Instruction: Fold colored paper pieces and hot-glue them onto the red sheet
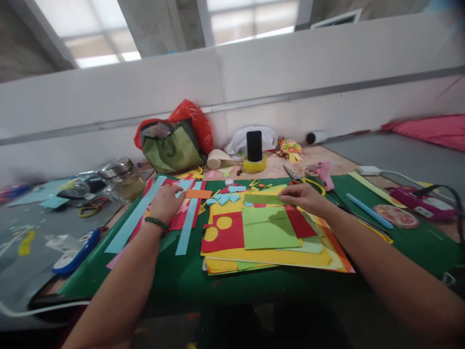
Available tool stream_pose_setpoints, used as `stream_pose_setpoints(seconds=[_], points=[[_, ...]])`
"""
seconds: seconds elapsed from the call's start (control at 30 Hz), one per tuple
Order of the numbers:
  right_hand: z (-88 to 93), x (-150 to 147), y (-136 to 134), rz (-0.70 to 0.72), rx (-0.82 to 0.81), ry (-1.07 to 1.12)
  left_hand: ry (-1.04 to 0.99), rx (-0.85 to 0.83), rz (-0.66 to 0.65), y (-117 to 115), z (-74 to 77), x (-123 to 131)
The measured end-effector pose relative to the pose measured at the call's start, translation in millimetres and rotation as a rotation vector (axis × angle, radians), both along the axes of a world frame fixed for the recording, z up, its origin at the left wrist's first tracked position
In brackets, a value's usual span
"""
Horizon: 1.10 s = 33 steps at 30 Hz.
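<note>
My left hand (166, 202), with a green bead bracelet on the wrist, rests curled on light blue paper strips (187, 220) and red paper, touching an orange paper piece (198, 194). My right hand (303, 196) pinches the right end of a green paper strip (262, 198). Below it lies a stack of coloured sheets: a light green sheet (268, 228), a red sheet with yellow circles (222, 232) and yellow sheets (269, 257). Small blue paper squares (225, 198) lie between my hands. All of it sits on a green mat (181, 276).
A pink glue gun (324, 173), yellow-handled scissors (303, 180) and a blue pen (368, 211) lie to the right. Behind stand a yellow tape roll with a black object (254, 154), a green bag in red plastic (170, 140) and a glass jar (121, 178). A white partition wall (290, 77) backs the table.
</note>
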State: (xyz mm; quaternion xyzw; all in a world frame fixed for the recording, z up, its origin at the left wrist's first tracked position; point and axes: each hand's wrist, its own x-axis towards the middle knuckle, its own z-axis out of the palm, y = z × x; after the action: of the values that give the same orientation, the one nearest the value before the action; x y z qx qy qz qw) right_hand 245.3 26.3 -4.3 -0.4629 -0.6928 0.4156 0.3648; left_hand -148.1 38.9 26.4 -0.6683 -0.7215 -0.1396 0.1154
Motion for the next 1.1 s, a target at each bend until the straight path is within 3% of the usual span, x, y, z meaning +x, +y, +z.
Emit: stream_pose_setpoints(seconds=[0.23,0.33,0.4,0.5,0.63,0.7,0.83,1.0,1.1], points=[[1.5,-2,-3,0.075,-0.044,-0.021,0.133,-0.091,-0.121,-51,61.3,61],[2.4,-3,-4,0.109,-0.054,-0.05,0.126,-0.143,-0.236,-59,69.9,83],[2.0,-5,-5,0.138,-0.058,-0.07,0.009,-0.205,-0.377,-56,61.2,97],[-0.1,-7,-5,0.184,-0.053,-0.07,-0.201,-0.365,-0.673,-46,33.5,121],[-3.4,-13,-6,0.209,-0.018,-0.057,-0.459,-0.392,-0.852,-36,-1.5,149],[-4.8,-16,-6,0.214,-0.012,-0.04,-0.612,-0.519,-0.883,-35,-12.5,156],[-2.4,-16,-8,0.2,-0.056,-0.017,-0.913,-0.826,-0.815,-32,-25.0,160],[12.6,0,-16,0.385,-0.209,-0.093,-1.156,-0.724,-0.832,-32,-27.3,157],[16.4,15,-13,0.092,-0.097,0.161,-1.317,-0.605,-0.815,-31,-24.7,154]])
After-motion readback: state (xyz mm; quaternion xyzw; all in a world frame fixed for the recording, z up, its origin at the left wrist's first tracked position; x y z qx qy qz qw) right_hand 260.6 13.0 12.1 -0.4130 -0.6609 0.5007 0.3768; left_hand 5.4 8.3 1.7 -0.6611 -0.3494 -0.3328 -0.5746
